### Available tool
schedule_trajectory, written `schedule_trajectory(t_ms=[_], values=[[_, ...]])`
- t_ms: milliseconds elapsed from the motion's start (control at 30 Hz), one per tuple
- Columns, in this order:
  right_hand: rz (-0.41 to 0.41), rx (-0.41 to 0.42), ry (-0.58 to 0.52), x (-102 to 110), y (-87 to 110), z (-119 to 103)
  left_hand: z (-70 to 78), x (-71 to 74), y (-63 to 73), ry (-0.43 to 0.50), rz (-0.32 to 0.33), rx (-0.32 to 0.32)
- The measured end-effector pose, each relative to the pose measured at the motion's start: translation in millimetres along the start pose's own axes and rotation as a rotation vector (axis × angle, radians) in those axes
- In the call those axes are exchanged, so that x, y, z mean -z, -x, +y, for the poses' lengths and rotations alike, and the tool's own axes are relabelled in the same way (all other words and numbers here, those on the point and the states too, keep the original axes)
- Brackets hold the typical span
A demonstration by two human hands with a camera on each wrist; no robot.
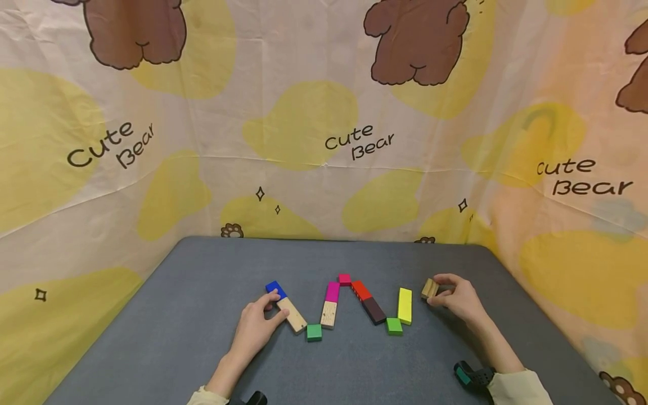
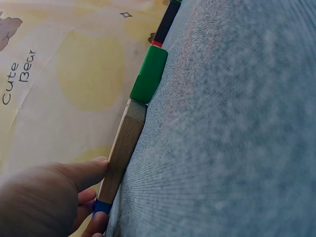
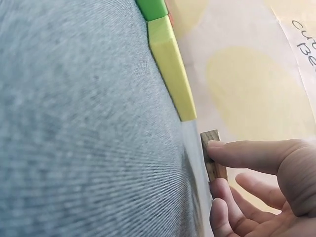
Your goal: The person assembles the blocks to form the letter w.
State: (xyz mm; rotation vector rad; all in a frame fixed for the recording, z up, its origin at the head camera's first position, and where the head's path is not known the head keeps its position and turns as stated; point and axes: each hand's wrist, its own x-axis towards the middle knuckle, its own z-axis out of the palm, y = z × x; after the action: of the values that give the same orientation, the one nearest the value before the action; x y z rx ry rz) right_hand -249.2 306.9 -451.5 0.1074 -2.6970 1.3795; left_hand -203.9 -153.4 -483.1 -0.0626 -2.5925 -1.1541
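In the head view my left hand (image 1: 254, 327) reaches in from the left. Its thumb touches the plain wooden block (image 1: 292, 316) and a finger rests on the blue block (image 1: 273, 288) at that block's far end. Both blocks lie end to end on the table, also visible in the left wrist view beside the thumb. On the right, my right hand (image 1: 459, 299) pinches a small wooden block (image 3: 211, 136) between thumb and fingers. It is beside the yellow block (image 1: 405, 306), with a gap between them; the fingers hide part of it.
A zigzag of blocks runs across the grey table (image 1: 202, 270): a dark green block (image 1: 314, 333), a speckled wooden block (image 1: 328, 315), magenta (image 1: 332, 292), pink (image 1: 345, 279), red (image 1: 361, 290) and dark brown (image 1: 374, 310) ones, then a light green block (image 1: 394, 326). A printed cloth (image 1: 298, 185) hangs behind.
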Motion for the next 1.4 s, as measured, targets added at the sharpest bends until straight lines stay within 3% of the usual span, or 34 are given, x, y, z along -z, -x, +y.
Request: schedule_trajectory(t_ms=[267, 600, 1000, 1400], values=[[-0.019, 0.025, -0.006, 2, -19.4, -12, -3.4, -1.4, -2.9, 0.011, 0.005, -0.011], [-0.126, 0.110, -0.050, 6, -45.1, -16, -3.8, 1.4, -4.8, 0.009, 0.009, -0.015], [-0.200, 0.039, -0.058, -6, -66.3, 7, -5.5, -2.0, -4.3, 0.002, 0.000, -0.012], [-0.238, 0.035, -0.103, -15, -70.5, 7, -3.8, -2.6, -3.6, -0.001, -0.003, -0.009]])
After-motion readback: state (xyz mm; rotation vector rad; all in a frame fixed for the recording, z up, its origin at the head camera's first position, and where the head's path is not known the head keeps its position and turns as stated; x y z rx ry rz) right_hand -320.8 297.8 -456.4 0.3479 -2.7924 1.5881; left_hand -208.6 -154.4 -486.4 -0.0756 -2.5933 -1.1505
